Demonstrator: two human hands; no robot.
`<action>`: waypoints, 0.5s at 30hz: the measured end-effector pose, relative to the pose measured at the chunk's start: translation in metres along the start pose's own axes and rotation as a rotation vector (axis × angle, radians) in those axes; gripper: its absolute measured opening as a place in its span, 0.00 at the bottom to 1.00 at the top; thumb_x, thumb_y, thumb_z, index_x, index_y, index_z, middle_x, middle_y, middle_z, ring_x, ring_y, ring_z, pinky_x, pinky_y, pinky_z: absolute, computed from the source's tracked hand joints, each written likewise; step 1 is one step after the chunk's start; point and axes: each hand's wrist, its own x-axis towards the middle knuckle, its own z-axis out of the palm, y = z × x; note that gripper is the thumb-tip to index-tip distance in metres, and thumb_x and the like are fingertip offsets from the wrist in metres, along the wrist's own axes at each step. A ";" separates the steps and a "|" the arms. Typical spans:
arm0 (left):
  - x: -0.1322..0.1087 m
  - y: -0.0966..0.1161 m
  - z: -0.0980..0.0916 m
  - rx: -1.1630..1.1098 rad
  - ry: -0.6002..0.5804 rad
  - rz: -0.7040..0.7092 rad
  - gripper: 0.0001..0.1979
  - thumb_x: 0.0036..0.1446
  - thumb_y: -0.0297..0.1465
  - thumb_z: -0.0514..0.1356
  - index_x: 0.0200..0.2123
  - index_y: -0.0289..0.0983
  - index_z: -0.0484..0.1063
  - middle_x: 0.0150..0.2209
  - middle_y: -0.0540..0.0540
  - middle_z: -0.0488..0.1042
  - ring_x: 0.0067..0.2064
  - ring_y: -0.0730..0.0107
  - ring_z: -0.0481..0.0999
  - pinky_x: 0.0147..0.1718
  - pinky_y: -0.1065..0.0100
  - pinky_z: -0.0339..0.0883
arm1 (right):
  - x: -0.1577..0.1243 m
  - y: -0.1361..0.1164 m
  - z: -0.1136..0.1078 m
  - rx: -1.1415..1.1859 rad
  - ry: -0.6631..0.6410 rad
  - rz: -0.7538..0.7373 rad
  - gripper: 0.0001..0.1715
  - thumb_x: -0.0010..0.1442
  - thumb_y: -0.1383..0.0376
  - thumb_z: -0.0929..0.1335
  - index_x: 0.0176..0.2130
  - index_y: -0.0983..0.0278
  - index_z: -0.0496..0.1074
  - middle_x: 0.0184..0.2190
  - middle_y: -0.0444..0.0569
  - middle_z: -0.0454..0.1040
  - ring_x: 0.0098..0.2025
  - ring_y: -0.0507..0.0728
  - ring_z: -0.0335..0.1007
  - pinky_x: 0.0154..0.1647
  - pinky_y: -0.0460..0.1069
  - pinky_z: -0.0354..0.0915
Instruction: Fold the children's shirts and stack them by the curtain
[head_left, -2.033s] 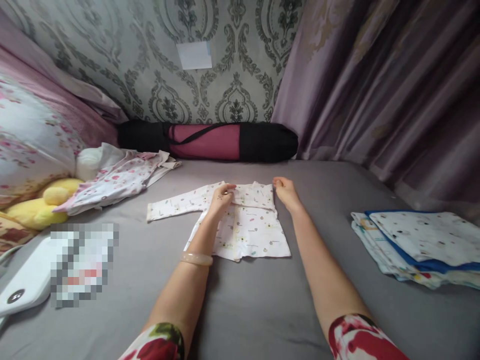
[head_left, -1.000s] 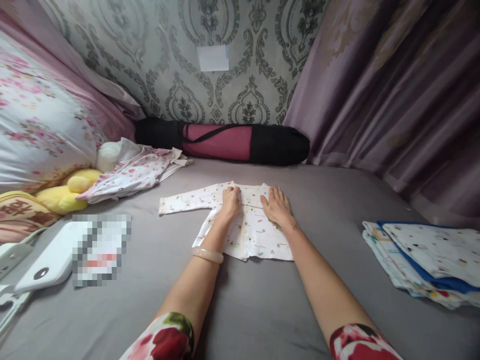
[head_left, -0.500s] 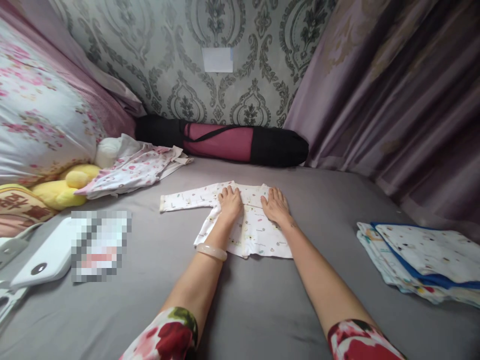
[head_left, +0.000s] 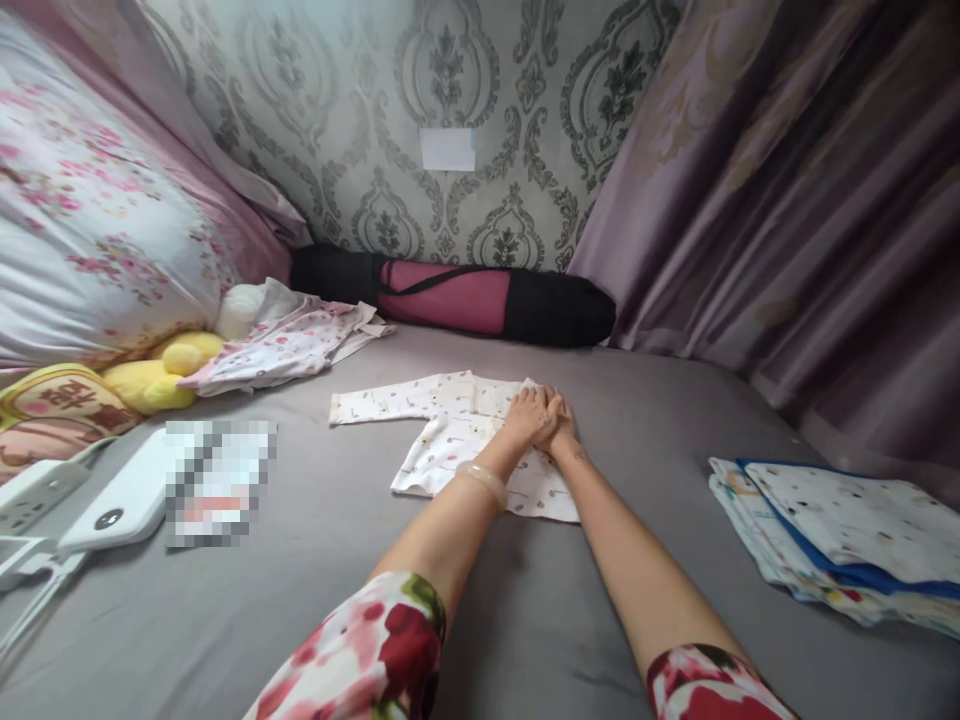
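A small white printed baby shirt (head_left: 442,455) lies flat on the grey bed sheet (head_left: 315,560), its left sleeve (head_left: 382,402) stretched out to the left. My left hand (head_left: 525,413) rests on the shirt's right part with fingers stretched flat, a pale bangle (head_left: 486,478) on the wrist. My right hand (head_left: 562,428) lies right beside it, touching it, also flat on the cloth and partly hidden by the left hand. Neither hand grips anything.
A stack of folded printed cloths (head_left: 847,520) sits at the right. A pink-flowered garment heap (head_left: 285,345), a yellow plush toy (head_left: 161,375) and a floral pillow (head_left: 97,250) are at the left. A rolled pink-and-black bag (head_left: 480,295) lies along the wall. A white device (head_left: 112,510) lies near left.
My left hand has slid right across the shirt's chest until it meets my right hand. The right hand has barely moved. The camera has turned a little.
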 end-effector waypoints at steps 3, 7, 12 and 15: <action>0.001 -0.018 0.005 0.030 0.050 0.030 0.27 0.69 0.39 0.35 0.63 0.32 0.56 0.63 0.32 0.60 0.65 0.55 0.57 0.61 0.51 0.51 | -0.001 -0.003 -0.004 0.051 -0.038 0.065 0.42 0.62 0.56 0.59 0.69 0.70 0.43 0.70 0.57 0.43 0.71 0.64 0.35 0.67 0.57 0.42; -0.002 -0.035 0.009 0.059 0.080 0.029 0.29 0.69 0.40 0.36 0.65 0.30 0.53 0.65 0.31 0.56 0.67 0.54 0.54 0.63 0.51 0.48 | -0.003 -0.004 -0.007 0.119 0.001 0.091 0.40 0.63 0.59 0.56 0.68 0.75 0.44 0.70 0.60 0.43 0.70 0.63 0.35 0.67 0.56 0.41; -0.010 -0.055 0.005 0.126 0.077 -0.031 0.32 0.68 0.42 0.35 0.65 0.26 0.53 0.66 0.31 0.54 0.68 0.54 0.50 0.65 0.53 0.45 | -0.002 -0.007 -0.005 0.177 0.068 0.103 0.36 0.67 0.59 0.51 0.67 0.77 0.49 0.68 0.61 0.48 0.70 0.64 0.39 0.67 0.57 0.42; -0.016 -0.069 -0.003 0.199 0.071 -0.060 0.32 0.68 0.42 0.35 0.65 0.25 0.52 0.67 0.32 0.53 0.69 0.54 0.50 0.65 0.53 0.44 | 0.000 -0.009 -0.004 0.200 0.108 0.125 0.37 0.67 0.57 0.51 0.66 0.77 0.51 0.68 0.61 0.51 0.69 0.65 0.41 0.67 0.57 0.41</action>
